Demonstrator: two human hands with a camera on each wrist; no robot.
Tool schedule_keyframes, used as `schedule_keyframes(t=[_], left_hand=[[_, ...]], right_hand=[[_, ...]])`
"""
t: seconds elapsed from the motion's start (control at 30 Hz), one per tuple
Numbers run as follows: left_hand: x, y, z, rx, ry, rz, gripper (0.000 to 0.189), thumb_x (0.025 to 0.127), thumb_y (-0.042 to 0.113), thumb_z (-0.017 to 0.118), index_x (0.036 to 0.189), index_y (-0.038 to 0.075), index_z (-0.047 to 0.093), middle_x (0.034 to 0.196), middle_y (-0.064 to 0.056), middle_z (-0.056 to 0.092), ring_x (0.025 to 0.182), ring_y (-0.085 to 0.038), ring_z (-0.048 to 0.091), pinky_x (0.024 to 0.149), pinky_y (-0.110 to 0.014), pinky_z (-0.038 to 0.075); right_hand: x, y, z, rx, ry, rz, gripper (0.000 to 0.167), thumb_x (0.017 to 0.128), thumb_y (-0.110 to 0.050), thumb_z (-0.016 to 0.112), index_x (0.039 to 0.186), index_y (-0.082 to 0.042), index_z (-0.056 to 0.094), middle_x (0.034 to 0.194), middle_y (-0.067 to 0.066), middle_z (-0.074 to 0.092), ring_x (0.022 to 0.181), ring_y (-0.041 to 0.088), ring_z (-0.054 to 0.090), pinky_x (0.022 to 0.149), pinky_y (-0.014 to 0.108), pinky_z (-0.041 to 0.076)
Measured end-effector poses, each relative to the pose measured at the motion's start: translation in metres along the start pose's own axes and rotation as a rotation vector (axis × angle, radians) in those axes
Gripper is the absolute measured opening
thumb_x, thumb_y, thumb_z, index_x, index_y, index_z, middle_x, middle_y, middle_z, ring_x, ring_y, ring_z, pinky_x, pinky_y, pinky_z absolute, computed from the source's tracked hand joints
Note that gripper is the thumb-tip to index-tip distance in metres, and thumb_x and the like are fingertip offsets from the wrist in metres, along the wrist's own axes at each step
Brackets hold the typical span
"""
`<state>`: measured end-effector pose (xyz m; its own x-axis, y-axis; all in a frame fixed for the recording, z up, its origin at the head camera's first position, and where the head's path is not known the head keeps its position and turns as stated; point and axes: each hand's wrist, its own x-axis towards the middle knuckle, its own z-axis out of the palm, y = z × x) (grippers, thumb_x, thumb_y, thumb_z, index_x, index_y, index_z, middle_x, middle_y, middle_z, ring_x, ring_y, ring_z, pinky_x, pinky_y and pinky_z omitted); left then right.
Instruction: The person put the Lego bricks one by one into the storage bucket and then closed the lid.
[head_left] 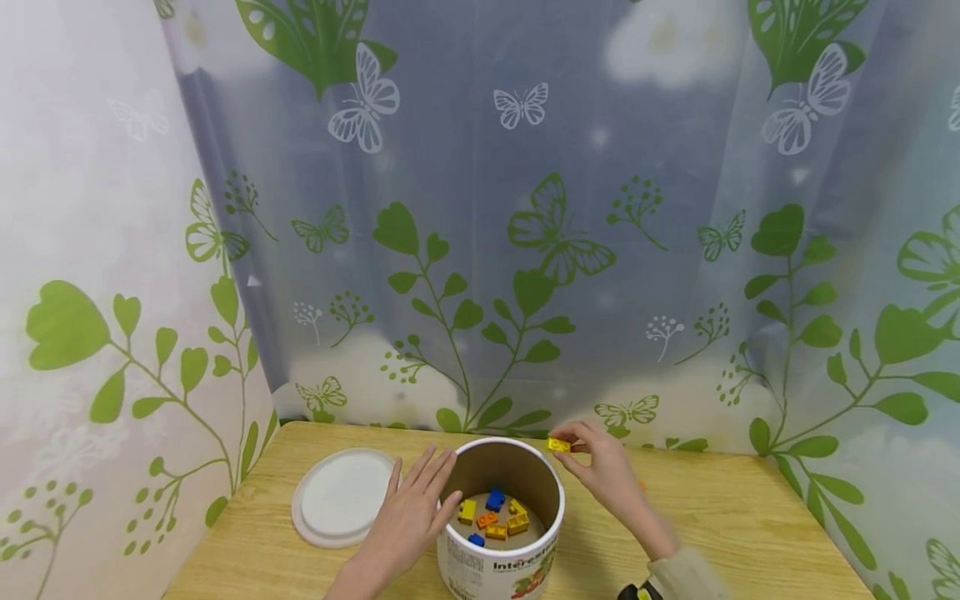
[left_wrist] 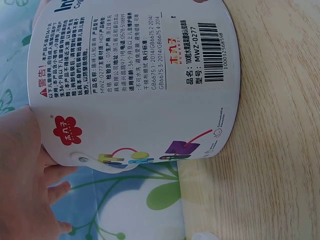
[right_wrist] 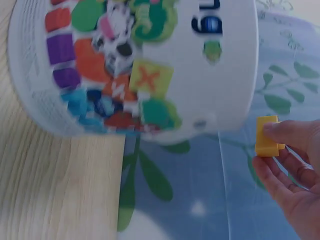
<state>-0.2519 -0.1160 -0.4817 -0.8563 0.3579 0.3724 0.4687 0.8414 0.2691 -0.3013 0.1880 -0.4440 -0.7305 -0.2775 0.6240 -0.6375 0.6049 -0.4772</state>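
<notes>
A white round tub [head_left: 498,567] with printed sides stands upright on the table. Several yellow, orange and blue toy bricks lie on its floor, among them a blue brick [head_left: 495,500] and an orange brick [head_left: 487,520]. My left hand [head_left: 408,517] touches the tub's left rim, fingers straight; in the left wrist view that hand [left_wrist: 25,170] lies along the tub's upper edge. Just off the right side of the rim, my right hand [head_left: 603,471] pinches a yellow toy brick [head_left: 558,445] between thumb and fingers. The right wrist view shows this yellow brick [right_wrist: 267,136] beside the tub wall.
A white round lid [head_left: 341,496] lies flat on the wooden table [head_left: 720,517], left of the tub. A small orange piece [head_left: 642,485] shows behind the right wrist. Behind the table hangs a curtain [head_left: 480,250] printed with leaves and butterflies.
</notes>
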Motion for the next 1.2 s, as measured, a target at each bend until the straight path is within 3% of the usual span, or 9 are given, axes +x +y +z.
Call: schedule_keyframes(t=[0.23,0.63,0.83,1.0,1.2], left_hand=[[0.0,0.001,-0.001,0.002,-0.001,0.003,0.059,0.108,0.045,0.042,0.155,0.009,0.043,0.16,-0.005,0.041,0.152,-0.028,0.028,0.119,-0.067,0.018],[0.001,0.001,0.0,0.01,-0.021,-0.012,0.06,0.108,0.048,0.04,0.155,0.011,0.044,0.16,-0.004,0.041,0.152,-0.027,0.027,0.119,-0.066,0.017],[0.001,0.0,-0.001,0.011,-0.016,-0.006,0.06,0.108,0.047,0.04,0.155,0.01,0.044,0.16,-0.005,0.041,0.152,-0.027,0.028,0.119,-0.067,0.018],[0.001,0.0,-0.001,0.007,-0.02,-0.008,0.059,0.108,0.047,0.041,0.155,0.011,0.044,0.16,-0.005,0.041,0.152,-0.027,0.028,0.119,-0.066,0.017],[0.002,0.001,0.0,0.012,-0.011,-0.004,0.059,0.108,0.046,0.041,0.154,0.01,0.045,0.159,-0.005,0.042,0.152,-0.027,0.028,0.119,-0.066,0.018]], right_hand=[[0.006,-0.018,0.021,0.057,-0.092,-0.004,0.027,0.081,0.006,0.08,0.104,-0.006,0.072,0.101,0.003,0.067,0.09,0.022,0.069,0.076,0.029,0.061],[-0.002,-0.023,0.046,0.016,-0.193,-0.033,0.025,0.084,0.003,0.079,0.104,-0.009,0.072,0.101,0.001,0.066,0.088,0.018,0.07,0.077,0.028,0.061],[-0.002,-0.023,0.048,0.008,-0.197,-0.061,0.026,0.083,0.004,0.08,0.104,-0.008,0.072,0.101,0.002,0.066,0.087,0.019,0.07,0.076,0.032,0.061],[-0.003,-0.023,0.047,0.058,-0.197,-0.037,0.027,0.085,0.005,0.078,0.108,-0.007,0.072,0.104,0.003,0.065,0.091,0.021,0.071,0.08,0.035,0.061],[-0.001,-0.02,0.037,0.096,-0.094,-0.009,0.023,0.087,0.001,0.077,0.108,-0.008,0.074,0.1,0.002,0.067,0.087,0.019,0.069,0.077,0.032,0.061]])
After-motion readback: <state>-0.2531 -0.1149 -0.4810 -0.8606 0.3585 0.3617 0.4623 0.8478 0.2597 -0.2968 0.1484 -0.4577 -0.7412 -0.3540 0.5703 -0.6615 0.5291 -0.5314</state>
